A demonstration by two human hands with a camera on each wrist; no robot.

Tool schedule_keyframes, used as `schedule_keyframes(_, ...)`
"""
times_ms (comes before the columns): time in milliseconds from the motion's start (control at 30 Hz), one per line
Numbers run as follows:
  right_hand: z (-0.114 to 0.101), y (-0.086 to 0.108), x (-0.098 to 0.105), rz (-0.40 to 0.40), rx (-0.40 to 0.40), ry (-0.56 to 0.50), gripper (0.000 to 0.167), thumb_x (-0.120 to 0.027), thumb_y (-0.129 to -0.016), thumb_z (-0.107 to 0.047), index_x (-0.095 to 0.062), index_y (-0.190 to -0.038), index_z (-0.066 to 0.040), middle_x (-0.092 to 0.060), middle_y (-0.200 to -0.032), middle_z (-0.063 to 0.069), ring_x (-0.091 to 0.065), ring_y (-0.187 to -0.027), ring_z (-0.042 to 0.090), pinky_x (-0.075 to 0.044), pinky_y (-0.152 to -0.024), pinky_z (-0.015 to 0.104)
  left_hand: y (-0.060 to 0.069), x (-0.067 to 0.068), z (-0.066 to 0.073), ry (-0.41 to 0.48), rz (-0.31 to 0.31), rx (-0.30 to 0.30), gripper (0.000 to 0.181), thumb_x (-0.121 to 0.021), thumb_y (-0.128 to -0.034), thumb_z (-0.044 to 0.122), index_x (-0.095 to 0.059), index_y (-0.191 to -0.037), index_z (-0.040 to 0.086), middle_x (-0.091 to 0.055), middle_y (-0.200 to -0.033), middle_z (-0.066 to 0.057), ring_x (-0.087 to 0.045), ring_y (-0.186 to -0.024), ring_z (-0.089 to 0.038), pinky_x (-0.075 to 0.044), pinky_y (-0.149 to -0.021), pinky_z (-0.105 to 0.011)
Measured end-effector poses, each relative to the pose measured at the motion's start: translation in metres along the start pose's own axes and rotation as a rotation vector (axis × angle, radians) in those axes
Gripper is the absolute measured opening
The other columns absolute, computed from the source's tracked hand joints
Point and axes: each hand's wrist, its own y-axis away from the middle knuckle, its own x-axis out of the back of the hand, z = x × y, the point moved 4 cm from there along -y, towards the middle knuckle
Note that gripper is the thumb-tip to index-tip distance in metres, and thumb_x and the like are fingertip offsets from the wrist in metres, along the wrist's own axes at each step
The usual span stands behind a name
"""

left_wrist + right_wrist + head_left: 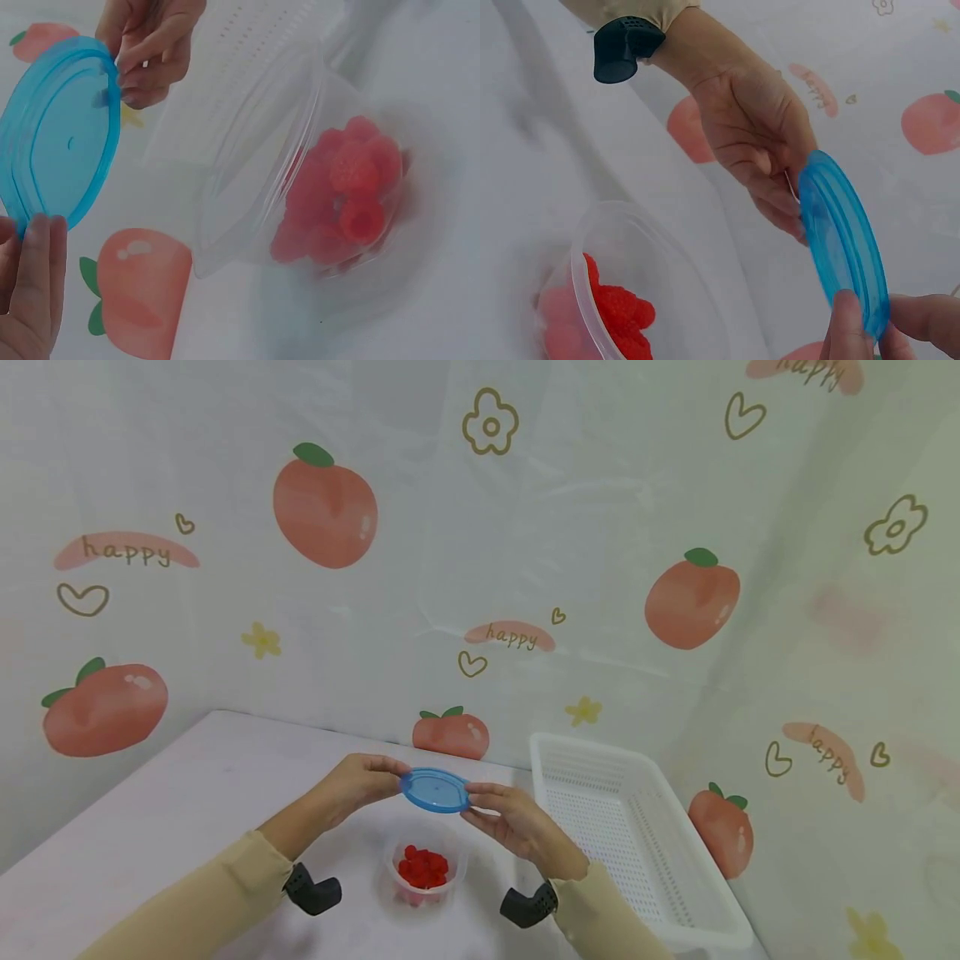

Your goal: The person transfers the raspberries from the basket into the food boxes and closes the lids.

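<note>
A blue translucent lid (437, 791) is held up in the air between both hands. My left hand (366, 785) pinches its left edge, and my right hand (517, 827) grips the right edge between thumb and fingers. Below and nearer to me, a clear round plastic tub (457, 866) stands open on the table. Red raspberries (423, 868) fill part of it; the left wrist view shows the hollow end of one raspberry (363, 219). The lid and the tub are apart. In the right wrist view the lid (845, 240) appears nearly edge-on.
A white perforated plastic basket (600, 745) stands on the right side of the table, close to my right forearm. The white table (225, 777) meets a printed backdrop (405, 610) at its far edge. Black cameras (313, 891) are strapped to both wrists.
</note>
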Motion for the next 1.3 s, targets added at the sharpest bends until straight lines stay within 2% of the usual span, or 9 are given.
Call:
schedule_keyframes(167, 0.002, 0.001, -0.001, -0.011, 0.012, 0.001, 0.040, -0.059, -0.095, -0.006, -0.048, -0.130, 0.009, -0.063, -0.113, 0.013, -0.069, -0.096, 0.020, -0.053, -0.091, 0.033, 0.001, 0.001, -0.003, 0.054, -0.010, -0.001, 0.036, -0.064, -0.0934, 0.019, -0.061, -0.122, -0.002, -0.069, -0.114, -0.013, -0.065, -0.110, -0.028, -0.045, -0.101, -0.047)
schedule_keyframes(400, 0.004, 0.006, -0.005, -0.055, 0.029, -0.007, 0.042, -0.055, -0.096, -0.003, -0.040, -0.135, 0.004, -0.063, -0.109, 0.011, -0.069, -0.093, 0.019, -0.055, -0.088, 0.031, 0.006, 0.000, -0.005, 0.021, -0.019, -0.006, 0.044, -0.070, -0.0882, 0.014, -0.057, -0.128, -0.001, -0.063, -0.124, -0.017, -0.066, -0.105, -0.024, -0.047, -0.099, -0.049)
schedule_keyframes(600, 0.008, 0.012, -0.007, -0.042, 0.039, 0.036, 0.054, -0.058, -0.095, -0.005, -0.034, -0.143, -0.006, -0.063, -0.116, 0.015, -0.069, -0.099, 0.023, -0.054, -0.090, 0.035, 0.009, 0.000, -0.008, -0.002, -0.017, 0.009, 0.045, -0.072, -0.0865, 0.012, -0.058, -0.127, 0.001, -0.063, -0.122, -0.017, -0.067, -0.101, -0.021, -0.050, -0.096, -0.049)
schedule_keyframes(700, 0.010, 0.015, -0.008, -0.034, 0.039, 0.061, 0.058, -0.059, -0.094, -0.004, -0.033, -0.146, -0.009, -0.063, -0.112, 0.015, -0.069, -0.098, 0.023, -0.054, -0.090, 0.037, 0.011, -0.001, -0.009, -0.016, -0.020, 0.010, 0.044, -0.072, -0.0863, 0.011, -0.058, -0.127, 0.000, -0.064, -0.121, -0.016, -0.067, -0.100, -0.021, -0.051, -0.095, -0.049)
schedule_keyframes(900, 0.015, 0.022, -0.011, -0.040, 0.016, 0.059, 0.062, -0.059, -0.092, 0.000, -0.031, -0.147, -0.007, -0.059, -0.099, 0.010, -0.069, -0.090, 0.019, -0.055, -0.087, 0.037, 0.012, -0.005, -0.014, -0.033, -0.044, 0.006, 0.042, -0.072, -0.0846, 0.008, -0.060, -0.124, -0.001, -0.066, -0.116, -0.014, -0.067, -0.101, -0.024, -0.051, -0.094, -0.049)
schedule_keyframes(1100, 0.020, 0.028, -0.009, 0.009, -0.004, 0.147, 0.063, -0.064, -0.090, -0.003, -0.035, -0.145, -0.006, -0.059, -0.093, 0.005, -0.067, -0.086, 0.016, -0.056, -0.087, 0.039, 0.012, -0.009, -0.020, -0.096, -0.049, 0.015, 0.039, -0.073, -0.0830, 0.006, -0.063, -0.120, -0.001, -0.069, -0.108, -0.010, -0.067, -0.099, -0.023, -0.053, -0.091, -0.047)
schedule_keyframes(1200, 0.023, 0.029, -0.008, 0.030, -0.013, 0.186, 0.063, -0.067, -0.089, -0.006, -0.037, -0.145, -0.007, -0.059, -0.090, 0.003, -0.064, -0.084, 0.015, -0.056, -0.087, 0.035, 0.013, -0.011, -0.023, -0.125, -0.032, 0.037, 0.036, -0.074, -0.0818, 0.005, -0.065, -0.117, 0.001, -0.069, -0.104, -0.009, -0.067, -0.097, -0.022, -0.054, -0.090, -0.046)
schedule_keyframes(1300, 0.028, 0.031, -0.007, 0.023, -0.008, 0.196, 0.063, -0.067, -0.088, -0.004, -0.037, -0.144, -0.005, -0.059, -0.086, 0.001, -0.061, -0.079, 0.013, -0.056, -0.080, 0.028, 0.014, -0.013, -0.024, -0.161, -0.029, 0.047, 0.036, -0.075, -0.0805, 0.005, -0.066, -0.115, 0.002, -0.069, -0.102, -0.008, -0.065, -0.095, -0.020, -0.055, -0.088, -0.045)
